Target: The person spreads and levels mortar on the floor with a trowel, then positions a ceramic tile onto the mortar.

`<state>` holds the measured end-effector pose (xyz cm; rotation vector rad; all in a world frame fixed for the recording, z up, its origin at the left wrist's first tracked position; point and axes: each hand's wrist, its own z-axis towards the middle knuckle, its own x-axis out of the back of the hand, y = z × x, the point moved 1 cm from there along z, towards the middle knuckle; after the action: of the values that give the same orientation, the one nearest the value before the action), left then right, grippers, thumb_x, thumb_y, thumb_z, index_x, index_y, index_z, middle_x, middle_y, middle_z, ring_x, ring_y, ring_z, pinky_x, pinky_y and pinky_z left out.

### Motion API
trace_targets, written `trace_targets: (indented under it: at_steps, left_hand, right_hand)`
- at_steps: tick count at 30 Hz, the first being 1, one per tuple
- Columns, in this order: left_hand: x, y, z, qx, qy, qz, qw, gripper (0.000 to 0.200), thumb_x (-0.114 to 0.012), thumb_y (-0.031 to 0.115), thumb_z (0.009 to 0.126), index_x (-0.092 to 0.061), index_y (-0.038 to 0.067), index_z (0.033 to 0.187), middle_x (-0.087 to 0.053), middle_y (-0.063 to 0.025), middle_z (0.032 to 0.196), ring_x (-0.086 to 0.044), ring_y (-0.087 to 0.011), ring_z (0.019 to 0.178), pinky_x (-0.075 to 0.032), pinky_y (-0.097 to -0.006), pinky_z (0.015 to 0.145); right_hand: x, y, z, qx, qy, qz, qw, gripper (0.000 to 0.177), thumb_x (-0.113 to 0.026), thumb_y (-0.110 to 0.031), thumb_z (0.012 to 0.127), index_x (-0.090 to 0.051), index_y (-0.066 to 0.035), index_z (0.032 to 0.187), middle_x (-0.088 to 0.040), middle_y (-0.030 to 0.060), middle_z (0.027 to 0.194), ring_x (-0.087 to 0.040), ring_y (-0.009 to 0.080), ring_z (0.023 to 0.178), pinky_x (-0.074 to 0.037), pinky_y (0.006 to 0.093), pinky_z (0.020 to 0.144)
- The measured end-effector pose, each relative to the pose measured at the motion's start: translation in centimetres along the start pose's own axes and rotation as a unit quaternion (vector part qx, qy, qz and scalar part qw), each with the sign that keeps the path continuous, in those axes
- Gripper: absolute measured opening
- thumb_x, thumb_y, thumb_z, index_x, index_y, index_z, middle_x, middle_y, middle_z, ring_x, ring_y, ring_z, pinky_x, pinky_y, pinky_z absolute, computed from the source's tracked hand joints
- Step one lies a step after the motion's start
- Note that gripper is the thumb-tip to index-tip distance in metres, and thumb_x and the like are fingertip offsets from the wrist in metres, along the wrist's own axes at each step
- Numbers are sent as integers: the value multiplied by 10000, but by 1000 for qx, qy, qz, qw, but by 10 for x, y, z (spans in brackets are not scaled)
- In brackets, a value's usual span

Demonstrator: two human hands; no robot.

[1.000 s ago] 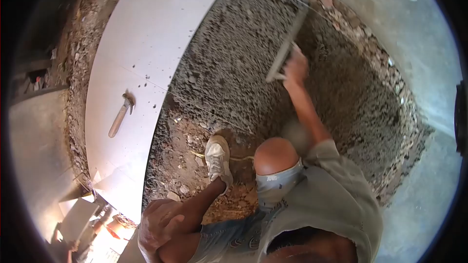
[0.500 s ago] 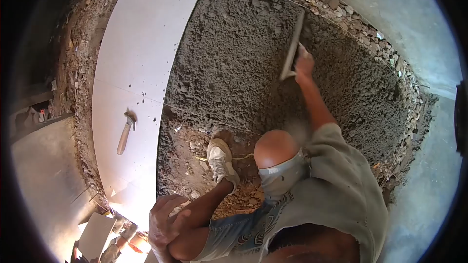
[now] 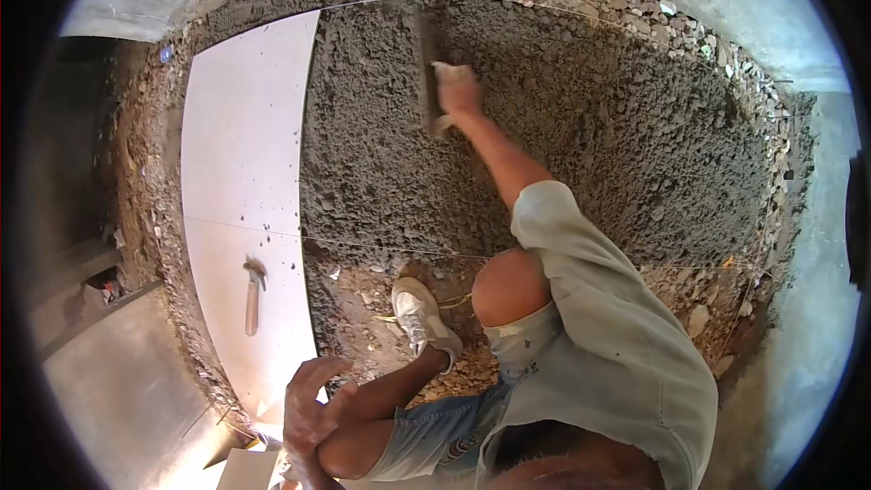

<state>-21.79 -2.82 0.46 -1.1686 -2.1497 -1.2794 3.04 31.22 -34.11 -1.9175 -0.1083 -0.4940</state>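
My right hand (image 3: 456,89) is stretched out over a bed of rough grey mortar (image 3: 599,136) and grips a long narrow float (image 3: 425,59), which lies flat on the mortar near the white tiles. My left hand (image 3: 313,399) rests on my left leg at the bottom, fingers apart, holding nothing. I am crouched, with my right knee (image 3: 508,286) bent and a white shoe (image 3: 422,313) planted on brown rubble.
Two large white tiles (image 3: 245,127) lie along the left of the mortar, with a hammer (image 3: 252,295) on the nearer one. A taut string (image 3: 381,243) crosses the bed. Stones and rubble (image 3: 699,36) edge the far side, and concrete floor (image 3: 118,381) lies to the left.
My right hand has swept the float to the left across the mortar, from the right part of the bed to near the tiles. My left hand stays on my leg.
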Motion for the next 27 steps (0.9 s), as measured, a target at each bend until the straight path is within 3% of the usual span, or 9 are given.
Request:
trace_targets:
  at_steps: [4, 5, 10, 13, 15, 17, 19, 22, 27]
  left_hand:
    - [-3, -8, 1, 16, -5, -29, 999, 297, -768, 160, 766, -696, 53, 1034, -692, -157, 1016, -646, -336, 988, -515, -403, 873]
    - [-4, -9, 2, -1, 2, -32, 999, 301, -763, 183, 780, -688, 39, 1034, -688, -162, 1004, -650, -331, 964, -513, -399, 858]
    - [0, -17, -6, -16, -4, -36, 999, 338, -745, 257, 815, -670, 7, 1030, -679, -167, 967, -655, -314, 888, -507, -387, 803]
    - [-1, -13, -1, 8, -13, -51, 999, 305, -745, 217, 802, -677, 23, 1027, -684, -166, 986, -649, -332, 926, -511, -399, 826]
    - [1, -8, 5, 15, -32, -57, 998, 291, -745, 201, 801, -678, 29, 1025, -684, -167, 996, -646, -344, 945, -514, -404, 838]
    - [1, -5, 12, 3, -46, -59, 997, 294, -743, 212, 808, -675, 24, 1025, -680, -172, 994, -645, -349, 941, -513, -400, 835]
    - [-2, -3, 15, -15, -31, -51, 998, 320, -729, 255, 827, -666, 10, 1023, -672, -168, 992, -642, -329, 936, -498, -390, 840]
    - [-3, -3, 13, 10, -4, -75, 997, 359, -696, 305, 841, -666, -12, 1007, -663, -151, 982, -630, -292, 950, -468, -371, 863]
    - [-2, -14, 10, -26, -19, -70, 997, 317, -736, 189, 834, -635, 23, 1083, -679, -166, 1010, -642, -333, 965, -499, -409, 865]
  right_hand:
    - [124, 104, 29, -31, 117, -36, 992, 376, -428, -332, 1013, -655, -70, 1158, -635, 244, 1013, -605, 410, 925, -468, 486, 814]
    - [176, 101, 11, 80, 101, -171, 977, 404, -397, -342, 1019, -653, -98, 1213, -650, 234, 986, -610, 388, 912, -464, 476, 814]
    - [310, 129, -31, -87, 245, -92, 961, 425, -362, -287, 1027, -640, -20, 1205, -671, 189, 984, -642, 305, 857, -489, 423, 748]
    - [296, 83, -62, -44, 196, 40, 979, 392, -387, -252, 1027, -638, 3, 1186, -678, 163, 967, -647, 293, 847, -504, 421, 750]
    - [252, 128, -48, 37, 129, -143, 981, 419, -353, -305, 1038, -617, -41, 1227, -638, 110, 1038, -587, 223, 918, -466, 355, 819]
    - [180, 122, -44, 322, 128, -276, 896, 321, -439, -241, 1018, -582, -44, 1227, -623, 136, 1100, -594, 285, 981, -481, 401, 830]
    - [156, 71, -60, -86, 39, -63, 993, 272, -478, -143, 987, -585, -51, 1220, -621, 157, 1096, -599, 322, 1010, -493, 431, 839]
    - [227, 159, -40, 214, 136, -322, 912, 261, -492, -116, 969, -585, -43, 1202, -619, 185, 1029, -602, 330, 995, -492, 444, 818]
    - [396, 188, -65, 47, 189, -255, 947, 347, -514, -332, 984, -662, -47, 1115, -656, 218, 1009, -622, 399, 933, -473, 445, 835]
